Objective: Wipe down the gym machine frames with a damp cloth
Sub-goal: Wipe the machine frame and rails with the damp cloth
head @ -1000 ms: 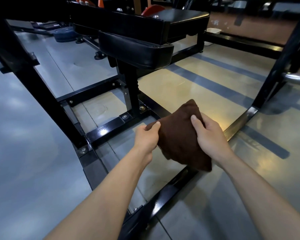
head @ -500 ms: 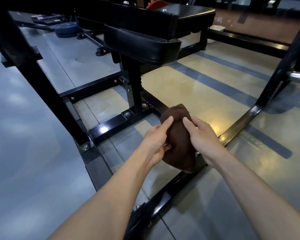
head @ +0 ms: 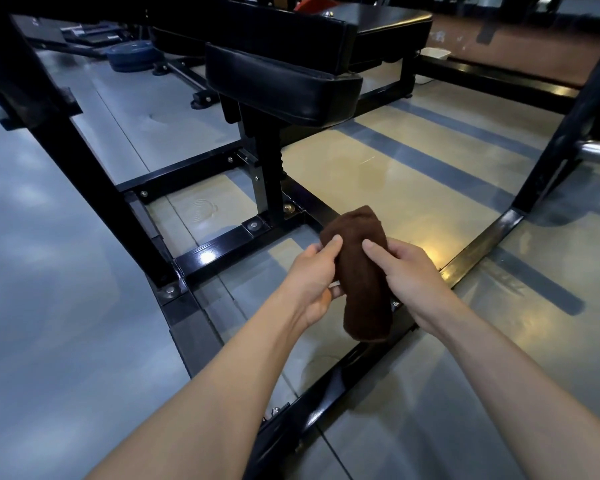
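I have the brown cloth [head: 361, 271] bunched into a narrow roll between both hands, held in the air above the floor and in front of the black machine frame [head: 229, 242]; my left hand [head: 309, 282] pinches its left edge, thumb laid on the near face and fingers curled behind it; my right hand [head: 406, 275] grips the right side, thumb on the front and the other fingers wrapped round the back out of sight; the roll's lower end hangs free below my hands, over the frame's near rail; beyond it the frame's post rises to a black padded seat [head: 284, 88]; blue weight plates [head: 130, 56] lie on the grey floor [head: 49, 271] far to the left.
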The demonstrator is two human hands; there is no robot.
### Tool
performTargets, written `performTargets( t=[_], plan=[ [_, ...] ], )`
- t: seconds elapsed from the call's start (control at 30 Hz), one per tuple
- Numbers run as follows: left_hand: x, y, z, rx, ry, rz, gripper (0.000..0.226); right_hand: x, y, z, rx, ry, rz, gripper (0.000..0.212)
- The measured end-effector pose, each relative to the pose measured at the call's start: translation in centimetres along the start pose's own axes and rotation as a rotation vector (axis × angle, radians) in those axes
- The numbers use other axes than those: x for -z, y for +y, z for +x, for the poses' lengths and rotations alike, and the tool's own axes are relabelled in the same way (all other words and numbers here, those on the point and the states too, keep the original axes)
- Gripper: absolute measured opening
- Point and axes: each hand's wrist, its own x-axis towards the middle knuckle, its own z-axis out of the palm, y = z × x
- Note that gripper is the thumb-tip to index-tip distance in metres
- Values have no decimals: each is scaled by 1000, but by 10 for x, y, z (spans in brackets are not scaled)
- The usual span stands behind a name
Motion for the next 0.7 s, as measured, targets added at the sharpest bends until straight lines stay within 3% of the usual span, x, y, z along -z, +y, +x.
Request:
performTargets(
  t=[0.13, 0.23, 0.3, 0.4, 0.5, 0.63, 0.7],
  plan=[
    [0, -1, 2, -46, 3, 77, 47, -3, 0, -2, 158, 31, -106, 16],
    [4, -1, 3, -83, -39, 43, 36, -2, 0, -2, 173, -106, -167, 12],
    [8, -2, 4, -89, -32, 60, 25, 0, 3, 0, 165, -114, -258, 8],
    [7, -5, 5, -103, 34, 77, 21, 1, 8, 4, 110, -56, -262, 35],
    [2, -5, 4, -99, 45, 2, 21, 1, 11, 7, 48, -119, -271, 61],
    [7, -8, 0, -17, 115, 107, 32, -9, 11, 2, 18, -337, -320, 31],
    [15, -14, 0, 29, 140, 141, 37, -20, 14, -1, 35, -337, -332, 36]
  ],
)
